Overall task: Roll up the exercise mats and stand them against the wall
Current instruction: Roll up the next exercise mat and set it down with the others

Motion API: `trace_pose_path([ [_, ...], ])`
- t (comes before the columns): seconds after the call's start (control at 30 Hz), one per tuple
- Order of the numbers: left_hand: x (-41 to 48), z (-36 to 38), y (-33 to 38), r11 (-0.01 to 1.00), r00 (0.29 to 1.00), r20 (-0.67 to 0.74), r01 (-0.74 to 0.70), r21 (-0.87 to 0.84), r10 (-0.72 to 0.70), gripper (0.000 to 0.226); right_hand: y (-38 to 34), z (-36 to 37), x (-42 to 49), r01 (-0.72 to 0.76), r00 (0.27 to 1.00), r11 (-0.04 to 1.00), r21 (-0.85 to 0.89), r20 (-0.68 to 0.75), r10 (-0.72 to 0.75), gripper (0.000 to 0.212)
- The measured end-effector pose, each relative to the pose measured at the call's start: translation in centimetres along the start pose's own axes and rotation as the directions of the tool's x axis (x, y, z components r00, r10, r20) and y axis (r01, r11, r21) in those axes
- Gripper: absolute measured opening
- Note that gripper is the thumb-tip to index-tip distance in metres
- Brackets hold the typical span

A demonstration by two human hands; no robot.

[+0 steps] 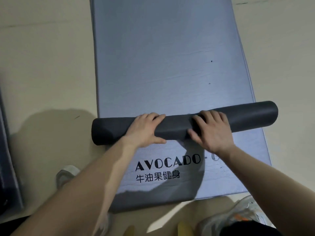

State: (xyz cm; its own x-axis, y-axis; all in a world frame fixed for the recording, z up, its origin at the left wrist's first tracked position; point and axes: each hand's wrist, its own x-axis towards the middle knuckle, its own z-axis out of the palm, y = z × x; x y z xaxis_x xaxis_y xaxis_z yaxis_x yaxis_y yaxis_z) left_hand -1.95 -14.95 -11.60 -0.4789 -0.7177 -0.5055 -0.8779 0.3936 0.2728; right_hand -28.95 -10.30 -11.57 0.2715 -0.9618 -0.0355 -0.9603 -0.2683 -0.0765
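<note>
Both your hands were clamped on the dark roll (177, 125). The left hand (146, 130) and right hand (213, 132) each had fingers (154, 116) curled over the top and a thumb on the near side.

The roll lay across the blue mat (162, 57), towards its near end and just beyond the logo (167, 163). Its left end hung past the mat's left edge over the floor (42, 65), and its right end ran past the right edge. The blue mat lay flat on both sides of it, so the roll looked like a separate mat.

Risks, as I judged them:
- You gripped only the middle and the ends were free. Lift it like that and the layers could telescope into a cone, and it wouldn't stand.
- Ease your grip and the foam would likely spring open.
- The roll sat skewed to the blue mat's edges. Any further rolling from there would probably run crooked.
- Your shoe (67, 174) was close to the left end, which made it a trip or snag point when you stood up.
- No wall was in view, so I couldn't judge the carry.

The blue mat hadn't been rolled yet.
</note>
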Motion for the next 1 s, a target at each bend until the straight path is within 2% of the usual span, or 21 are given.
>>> trace_pose_path([
  [0.07, 0.8, -1.3, -0.8, 0.999, 0.998, 0.058, -0.001, -0.054, 0.004, 0.103, 0.5, 0.8, -1.1, 0.058, 0.990, 0.997, -0.051, 0.133, -0.050, 0.098],
  [0.1, 0.5, -1.2, -0.7, 1.000, 1.000, 0.015, -0.005, -0.008, 0.005, 0.101, 0.8, 1.0, -0.7, 0.071, 0.981, 0.994, -0.078, 0.184, -0.056, 0.109],
  [0.2, -1.4, 1.5, 0.6, 0.985, 0.957, -0.289, 0.076, 0.154, -0.029, 0.097, 1.4, 0.8, 1.8, 0.061, 0.971, 0.995, -0.078, 0.238, -0.040, 0.105],
  [0.3, -1.4, 2.2, 0.9, 0.975, 0.928, -0.360, 0.160, 0.152, -0.096, 0.096, 2.0, -0.1, 3.3, 0.090, 0.948, 0.994, -0.063, 0.312, -0.066, 0.103],
  [0.43, -1.8, -0.3, 0.8, 0.990, 0.950, -0.279, 0.144, 0.000, -0.138, 0.079, 1.4, -2.4, 3.9, 0.050, 0.900, 0.999, 0.009, 0.434, -0.049, 0.095],
  [0.57, -5.1, -0.8, 1.1, 0.984, 0.979, -0.099, 0.173, -0.052, -0.178, 0.075, -1.1, -4.0, 1.9, 0.048, 0.824, 0.996, 0.071, 0.561, -0.080, 0.092],
  [0.7, -6.7, -1.1, 0.9, 0.983, 0.982, 0.129, 0.152, -0.099, -0.139, 0.070, -2.3, -4.8, 0.4, -0.026, 0.680, 0.988, 0.150, 0.727, -0.093, 0.089],
  [0.73, -6.6, -1.5, 0.8, 0.978, 0.972, 0.193, 0.163, -0.130, -0.136, 0.070, -2.5, -5.0, -0.1, -0.039, 0.682, 0.988, 0.147, 0.727, -0.081, 0.089],
  [0.77, -6.3, -1.9, 0.6, 0.970, 0.958, 0.253, 0.179, -0.165, -0.134, 0.070, -2.8, -5.2, -0.7, -0.037, 0.733, 0.990, 0.134, 0.677, -0.064, 0.090],
  [0.83, -4.9, -3.0, -0.3, 0.941, 0.923, 0.356, 0.239, -0.241, -0.143, 0.067, -3.5, -5.0, -2.6, -0.029, 0.909, 0.996, 0.084, 0.417, -0.009, 0.084],
  [0.87, -4.2, -3.6, -0.9, 0.923, 0.907, 0.392, 0.274, -0.271, -0.155, 0.066, -4.1, -4.8, -3.8, -0.028, 0.957, 0.997, 0.065, 0.289, 0.008, 0.078],
  [0.9, -3.6, -4.0, -1.3, 0.904, 0.901, 0.403, 0.301, -0.304, -0.164, 0.067, -4.6, -4.3, -4.8, -0.017, 0.976, 0.998, 0.057, 0.217, 0.005, 0.078],
  [0.93, -3.3, -4.3, -1.5, 0.886, 0.903, 0.381, 0.330, -0.326, -0.197, 0.072, -5.1, -3.8, -5.5, -0.013, 0.975, 0.999, 0.049, 0.222, 0.001, 0.088],
  [0.97, -3.4, -4.4, -1.4, 0.875, 0.916, 0.315, 0.352, -0.331, -0.249, 0.077, -5.4, -3.1, -5.8, -0.008, 0.962, 0.999, 0.036, 0.271, -0.002, 0.104],
  [1.0, -3.9, -4.2, -0.9, 0.885, 0.930, 0.182, 0.360, -0.294, -0.318, 0.079, -5.1, -2.6, -5.4, 0.002, 0.946, 1.000, 0.020, 0.324, -0.008, 0.118],
])
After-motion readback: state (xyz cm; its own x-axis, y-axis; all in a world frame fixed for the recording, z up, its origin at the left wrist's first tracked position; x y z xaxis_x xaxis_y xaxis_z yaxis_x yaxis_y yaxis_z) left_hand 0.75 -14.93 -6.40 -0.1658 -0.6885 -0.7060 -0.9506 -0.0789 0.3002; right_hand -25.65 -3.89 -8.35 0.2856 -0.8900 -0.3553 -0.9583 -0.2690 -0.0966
